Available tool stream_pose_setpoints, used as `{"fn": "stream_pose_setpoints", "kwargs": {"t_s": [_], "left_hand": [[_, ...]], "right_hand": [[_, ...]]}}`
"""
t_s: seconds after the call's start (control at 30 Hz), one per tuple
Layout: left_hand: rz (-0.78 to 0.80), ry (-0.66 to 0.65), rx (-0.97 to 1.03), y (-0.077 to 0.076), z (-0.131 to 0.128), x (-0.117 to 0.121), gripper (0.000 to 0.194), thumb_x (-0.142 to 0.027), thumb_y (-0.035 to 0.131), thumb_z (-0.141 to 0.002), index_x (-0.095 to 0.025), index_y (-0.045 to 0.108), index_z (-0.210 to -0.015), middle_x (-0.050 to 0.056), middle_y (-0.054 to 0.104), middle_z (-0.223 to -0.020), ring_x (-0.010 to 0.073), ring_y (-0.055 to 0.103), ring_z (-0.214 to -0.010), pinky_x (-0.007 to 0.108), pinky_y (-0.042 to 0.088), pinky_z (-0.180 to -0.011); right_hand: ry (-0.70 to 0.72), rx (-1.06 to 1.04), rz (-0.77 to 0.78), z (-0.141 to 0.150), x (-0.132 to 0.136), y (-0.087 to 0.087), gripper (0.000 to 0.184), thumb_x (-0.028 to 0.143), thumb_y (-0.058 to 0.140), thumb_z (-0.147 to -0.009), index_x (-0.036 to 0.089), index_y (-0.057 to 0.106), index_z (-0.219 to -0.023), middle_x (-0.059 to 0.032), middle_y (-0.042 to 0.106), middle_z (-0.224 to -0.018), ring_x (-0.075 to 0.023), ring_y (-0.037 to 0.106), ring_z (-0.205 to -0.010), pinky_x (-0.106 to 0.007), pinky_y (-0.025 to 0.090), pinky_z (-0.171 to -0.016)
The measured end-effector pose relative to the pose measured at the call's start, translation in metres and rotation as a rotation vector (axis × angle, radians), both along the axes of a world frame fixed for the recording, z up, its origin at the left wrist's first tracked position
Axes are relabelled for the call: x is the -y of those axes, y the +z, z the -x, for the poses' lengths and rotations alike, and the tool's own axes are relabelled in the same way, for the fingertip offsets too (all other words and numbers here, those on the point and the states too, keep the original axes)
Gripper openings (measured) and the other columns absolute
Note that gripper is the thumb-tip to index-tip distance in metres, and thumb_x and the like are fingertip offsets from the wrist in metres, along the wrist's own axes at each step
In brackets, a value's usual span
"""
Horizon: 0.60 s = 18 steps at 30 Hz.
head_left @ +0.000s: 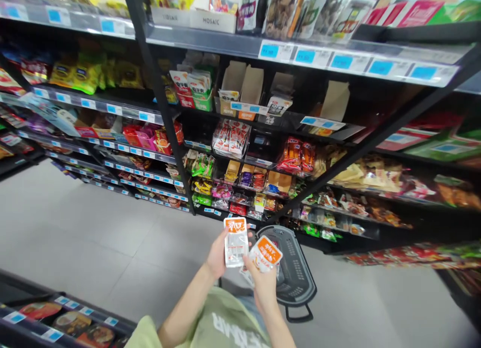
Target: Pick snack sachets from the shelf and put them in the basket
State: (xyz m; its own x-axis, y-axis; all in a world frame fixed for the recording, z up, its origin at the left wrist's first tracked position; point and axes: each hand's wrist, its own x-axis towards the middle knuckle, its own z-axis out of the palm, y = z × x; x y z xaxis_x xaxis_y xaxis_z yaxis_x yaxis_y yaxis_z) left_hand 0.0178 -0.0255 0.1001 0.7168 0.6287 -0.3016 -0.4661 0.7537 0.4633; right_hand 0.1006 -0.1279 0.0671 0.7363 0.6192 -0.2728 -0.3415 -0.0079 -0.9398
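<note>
My left hand point(217, 254) is closed on the edge of a flat snack packet point(236, 245), white with an orange top, held upright. Beside it, my right hand point(263, 280) grips another white-and-orange snack packet point(266, 254), which tilts to the right. The two packets are close together, and I cannot tell whether they touch. Part of a further whitish packet point(246, 275) shows below, mostly hidden by my right hand. Behind and to the right of my hands, a dark grey shopping basket point(300, 275) is on the floor, its handle toward me. My right hand covers part of it.
Tall shelves point(203, 42) with bagged snacks and blue price tags run along the front. Orange-and-white packets in small cartons point(246, 110) stand on a middle shelf. A lower shelf unit point(37, 328) is at the near left. Grey tiled floor point(93, 228) lies between them.
</note>
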Motion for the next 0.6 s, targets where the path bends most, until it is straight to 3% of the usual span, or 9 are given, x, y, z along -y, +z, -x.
{"fn": "stream_pose_setpoints", "kwargs": {"t_s": [0.1,0.17,0.27,0.33,0.37,0.5,0.6], "left_hand": [[-0.093,0.053,-0.194,-0.016,-0.001,0.01,0.047,-0.034,0.073,-0.081,-0.012,0.062,-0.121,0.014,0.073,-0.109,0.0267,0.071,-0.093,0.034,0.055,-0.081],[-0.179,0.109,-0.28,-0.025,0.0,0.013,0.059,-0.033,0.077,-0.078,-0.016,0.056,-0.13,0.011,0.073,-0.11,0.0248,0.071,-0.09,0.032,0.056,-0.079],[-0.323,0.148,-0.392,-0.032,0.004,0.012,0.086,-0.036,0.075,-0.079,-0.025,0.03,-0.151,0.008,0.074,-0.109,0.023,0.072,-0.085,0.033,0.058,-0.074],[-0.429,0.14,-0.467,-0.035,0.008,0.009,0.092,-0.037,0.071,-0.082,-0.029,0.015,-0.156,0.007,0.074,-0.11,0.0223,0.072,-0.085,0.034,0.059,-0.074],[-0.483,0.125,-0.496,-0.036,0.01,0.007,0.09,-0.037,0.07,-0.084,-0.029,0.016,-0.156,0.008,0.073,-0.113,0.0224,0.072,-0.088,0.035,0.059,-0.076],[-0.614,0.052,-0.574,-0.039,0.016,0.005,0.07,-0.032,0.072,-0.081,-0.021,0.046,-0.144,0.011,0.067,-0.127,0.0245,0.068,-0.106,0.034,0.054,-0.092],[-0.615,0.044,-0.59,-0.04,0.016,0.009,0.071,-0.028,0.077,-0.075,-0.02,0.051,-0.141,0.011,0.066,-0.129,0.0252,0.066,-0.11,0.035,0.051,-0.098]], "right_hand": [[0.002,-0.016,0.029,-0.006,0.001,-0.005,0.041,0.036,0.089,-0.057,0.014,0.067,-0.084,-0.0057,0.073,-0.075,-0.0198,0.066,-0.065,-0.03,0.056,-0.06],[0.01,-0.056,0.04,-0.01,0.002,-0.007,0.041,0.038,0.088,-0.059,0.015,0.067,-0.086,-0.0061,0.074,-0.077,-0.0211,0.068,-0.067,-0.031,0.057,-0.061],[0.012,-0.196,0.029,-0.015,0.004,-0.005,0.042,0.052,0.078,-0.069,0.015,0.067,-0.087,-0.0069,0.076,-0.077,-0.0221,0.069,-0.061,-0.032,0.057,-0.058],[0.037,-0.305,0.001,-0.02,0.004,-0.002,0.048,0.062,0.067,-0.076,0.016,0.067,-0.088,-0.007,0.075,-0.074,-0.0222,0.068,-0.055,-0.032,0.056,-0.054],[0.051,-0.348,-0.013,-0.022,0.005,-0.001,0.051,0.065,0.063,-0.077,0.016,0.067,-0.088,-0.0069,0.075,-0.073,-0.0222,0.068,-0.052,-0.032,0.055,-0.052],[0.066,-0.446,-0.04,-0.028,0.006,0.001,0.056,0.072,0.057,-0.077,0.017,0.065,-0.088,-0.0065,0.075,-0.069,-0.0224,0.068,-0.051,-0.032,0.055,-0.052],[0.075,-0.468,-0.031,-0.028,0.007,0.001,0.059,0.073,0.055,-0.077,0.017,0.066,-0.088,-0.0075,0.075,-0.069,-0.0234,0.069,-0.052,-0.032,0.055,-0.053]]}}
